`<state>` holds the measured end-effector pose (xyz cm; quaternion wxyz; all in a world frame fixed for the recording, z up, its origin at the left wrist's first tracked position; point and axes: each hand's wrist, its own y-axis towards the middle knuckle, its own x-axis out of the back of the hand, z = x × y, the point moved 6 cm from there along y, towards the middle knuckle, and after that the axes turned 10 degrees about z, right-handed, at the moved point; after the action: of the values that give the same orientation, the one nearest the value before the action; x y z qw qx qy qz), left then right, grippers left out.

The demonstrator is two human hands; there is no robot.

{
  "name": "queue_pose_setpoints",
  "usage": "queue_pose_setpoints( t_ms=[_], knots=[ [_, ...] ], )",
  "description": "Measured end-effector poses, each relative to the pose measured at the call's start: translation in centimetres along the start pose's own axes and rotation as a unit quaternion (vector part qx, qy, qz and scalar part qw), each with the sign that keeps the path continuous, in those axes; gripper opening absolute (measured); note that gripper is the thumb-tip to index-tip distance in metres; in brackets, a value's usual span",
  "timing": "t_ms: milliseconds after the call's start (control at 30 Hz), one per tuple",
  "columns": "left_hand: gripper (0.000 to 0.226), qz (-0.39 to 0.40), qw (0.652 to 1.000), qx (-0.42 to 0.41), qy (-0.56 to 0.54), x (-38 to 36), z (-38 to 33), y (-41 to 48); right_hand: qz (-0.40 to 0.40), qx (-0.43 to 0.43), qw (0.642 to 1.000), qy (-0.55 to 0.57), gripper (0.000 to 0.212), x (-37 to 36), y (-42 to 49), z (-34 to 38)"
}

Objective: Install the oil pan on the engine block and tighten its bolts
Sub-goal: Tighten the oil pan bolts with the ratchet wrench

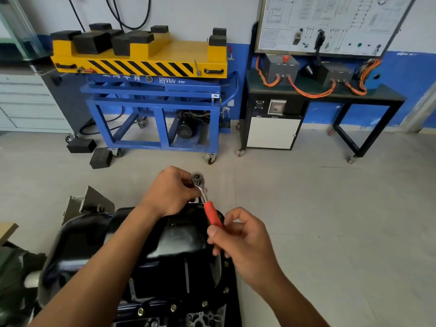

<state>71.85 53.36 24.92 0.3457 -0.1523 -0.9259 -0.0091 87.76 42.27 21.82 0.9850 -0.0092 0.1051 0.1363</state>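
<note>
The black oil pan (pixel 179 239) sits on the engine block (pixel 203 317) at the bottom centre, with several bolts (pixel 173 308) showing along its near flange. A ratchet wrench (pixel 200 185) with a red handle stands over the pan's far edge. My left hand (pixel 172 190) pinches the ratchet's chrome head from the left. My right hand (pixel 245 241) grips the lower end of the red handle. The socket under the head is hidden by my left hand.
A blue lift cart with a yellow striped top (pixel 151 64) stands behind on the tiled floor, with two black rubber blocks (pixel 81 145) beside its wheels. A black bench with orange cables (pixel 316 90) is at the back right. Grey drawers (pixel 28 105) are at the left.
</note>
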Motion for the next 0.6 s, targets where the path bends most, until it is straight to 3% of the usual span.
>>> queue_pose_setpoints(
  t_ms=[333,433,600],
  knots=[
    [0.010,0.020,1.000,-0.015,-0.003,0.1,-0.3,-0.1,0.014,-0.038,0.999,-0.029,0.030,0.9,0.3,0.4],
    [0.015,0.040,0.999,-0.020,-0.018,0.0,-0.4,0.0,-0.019,-0.036,0.999,-0.025,0.025,2.7,1.0,1.1],
    [0.005,0.040,0.999,-0.014,-0.024,-0.1,0.2,0.5,-0.089,-0.031,0.996,-0.004,0.010,6.2,3.5,2.6]
  ],
)
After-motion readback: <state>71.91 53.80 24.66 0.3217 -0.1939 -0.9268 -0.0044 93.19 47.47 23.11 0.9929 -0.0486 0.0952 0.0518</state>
